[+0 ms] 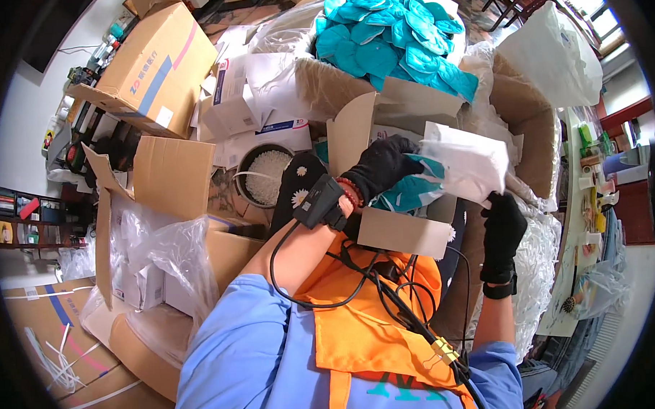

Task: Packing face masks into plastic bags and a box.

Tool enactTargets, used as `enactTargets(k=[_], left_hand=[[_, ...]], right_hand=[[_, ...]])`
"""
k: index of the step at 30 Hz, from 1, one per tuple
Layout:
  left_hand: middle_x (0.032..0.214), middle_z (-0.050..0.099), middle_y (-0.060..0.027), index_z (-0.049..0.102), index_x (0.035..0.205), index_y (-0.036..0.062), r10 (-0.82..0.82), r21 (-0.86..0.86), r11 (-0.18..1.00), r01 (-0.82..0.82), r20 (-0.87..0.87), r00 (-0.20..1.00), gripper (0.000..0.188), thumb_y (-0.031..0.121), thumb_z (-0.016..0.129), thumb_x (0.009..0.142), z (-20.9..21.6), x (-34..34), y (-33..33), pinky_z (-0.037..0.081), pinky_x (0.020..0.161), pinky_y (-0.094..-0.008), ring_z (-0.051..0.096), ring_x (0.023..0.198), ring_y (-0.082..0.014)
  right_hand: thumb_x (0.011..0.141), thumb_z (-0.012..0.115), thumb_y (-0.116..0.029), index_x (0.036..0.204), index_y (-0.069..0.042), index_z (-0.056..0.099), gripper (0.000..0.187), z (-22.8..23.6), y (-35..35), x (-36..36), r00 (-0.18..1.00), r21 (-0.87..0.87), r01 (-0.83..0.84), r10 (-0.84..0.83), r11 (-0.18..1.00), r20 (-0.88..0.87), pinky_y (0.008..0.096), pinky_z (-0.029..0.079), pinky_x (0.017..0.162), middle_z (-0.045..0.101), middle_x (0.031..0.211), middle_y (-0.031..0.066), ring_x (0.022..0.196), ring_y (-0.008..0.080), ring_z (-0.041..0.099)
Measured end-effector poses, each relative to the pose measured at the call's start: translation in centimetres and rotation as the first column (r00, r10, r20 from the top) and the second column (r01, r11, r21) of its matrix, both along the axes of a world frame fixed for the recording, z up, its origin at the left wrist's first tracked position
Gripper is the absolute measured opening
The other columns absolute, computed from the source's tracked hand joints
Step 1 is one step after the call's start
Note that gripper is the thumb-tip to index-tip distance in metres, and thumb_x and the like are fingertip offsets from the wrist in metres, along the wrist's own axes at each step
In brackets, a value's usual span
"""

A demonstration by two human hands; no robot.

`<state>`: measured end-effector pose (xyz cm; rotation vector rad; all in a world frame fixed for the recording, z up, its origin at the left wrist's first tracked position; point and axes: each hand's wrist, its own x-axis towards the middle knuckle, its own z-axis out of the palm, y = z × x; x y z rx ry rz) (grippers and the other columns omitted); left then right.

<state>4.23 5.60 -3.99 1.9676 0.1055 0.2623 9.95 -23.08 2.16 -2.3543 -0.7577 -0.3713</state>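
My left hand (pixel 381 164), in a black glove, grips a teal face mask (pixel 413 191) and pushes it into a white paper bag (pixel 470 162). My right hand (pixel 503 223), also in a black glove, holds the lower edge of that bag. Both hands hover over a small open cardboard box (pixel 404 234) in front of me. A black device (pixel 318 203) with a cable is strapped to my left wrist. Behind the hands, a large carton (pixel 338 85) lined with clear plastic holds a heap of teal masks (pixel 394 33).
An open carton (pixel 161 189) with plastic-wrapped white packs stands at my left. Another closed carton (pixel 157 66) lies far left, beside loose white boxes (pixel 230 107). A metal bowl of white pellets (pixel 265 174) sits centre-left. A cluttered table (pixel 587 195) runs along the right.
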Motion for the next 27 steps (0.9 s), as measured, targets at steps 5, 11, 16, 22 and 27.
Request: enactTargets(k=[5, 11, 16, 22, 27], left_hand=[[0.095, 0.068, -0.017, 0.067, 0.101, 0.0057, 0.09, 0.258, 0.966, -0.034, -0.208, 0.974, 0.033, 0.026, 0.075, 0.076, 0.7, 0.0, 0.0, 0.051, 0.081, -0.04, 0.066, 0.089, -0.0335], [0.089, 0.067, -0.0204, 0.067, 0.098, 0.006, 0.156, 0.463, 0.884, -0.067, -0.158, 0.975, 0.023, 0.013, 0.063, 0.077, -1.6, -0.1, -0.5, 0.052, 0.077, -0.0454, 0.066, 0.084, -0.0367], [0.086, 0.067, -0.0194, 0.066, 0.095, 0.0041, -0.033, 0.654, 0.744, 0.135, -0.166, 0.986, 0.023, 0.009, 0.058, 0.074, -3.1, -0.6, 0.0, 0.052, 0.072, -0.0475, 0.066, 0.079, -0.0376], [0.091, 0.069, -0.0199, 0.069, 0.096, 0.0019, -0.12, 0.555, 0.781, 0.287, -0.317, 0.941, 0.028, 0.022, 0.058, 0.081, 0.7, 2.3, 0.6, 0.054, 0.074, -0.0429, 0.068, 0.081, -0.0334], [0.102, 0.066, -0.0226, 0.068, 0.098, 0.0027, 0.012, 0.607, 0.774, 0.178, -0.295, 0.955, 0.025, 0.018, 0.052, 0.085, -4.2, 7.4, 2.4, 0.05, 0.084, -0.0471, 0.064, 0.096, -0.037]], right_hand=[[0.093, 0.056, -0.01, 0.106, 0.001, 0.065, 0.02, 0.1, -3.7, 2.0, 0.961, 0.34, 0.204, -0.121, 0.918, -0.25, 0.0257, 0.045, 0.048, 0.068, 0.082, 0.0051, 0.058, 0.0144, 0.064], [0.097, 0.054, -0.026, 0.104, -0.002, 0.065, 0.027, 0.6, -3.0, 2.1, 0.847, 0.463, 0.351, -0.064, 0.814, -0.528, 0.0235, 0.042, 0.049, 0.066, 0.074, 0.0059, 0.056, 0.0125, 0.061], [0.099, 0.05, -0.03, 0.082, -0.006, 0.058, 0.03, 0.1, -3.9, 3.1, 0.798, 0.561, 0.39, 0.036, 0.73, -0.602, 0.0253, 0.034, 0.049, 0.052, 0.062, 0.0006, 0.051, 0.0098, 0.045], [0.102, 0.045, -0.029, 0.076, -0.01, 0.051, 0.033, -2.4, -4.5, 5.2, 0.86, 0.513, 0.314, -0.009, 0.799, -0.511, 0.0256, 0.029, 0.046, 0.038, 0.056, -0.0029, 0.049, 0.0091, 0.037], [0.097, 0.052, -0.019, 0.104, 0.0, 0.061, 0.022, -7.0, -9.3, 9.8, 0.937, -0.119, 0.339, -0.323, 0.933, 0.137, 0.0348, 0.043, 0.051, 0.056, 0.063, 0.008, 0.054, 0.0213, 0.054]])
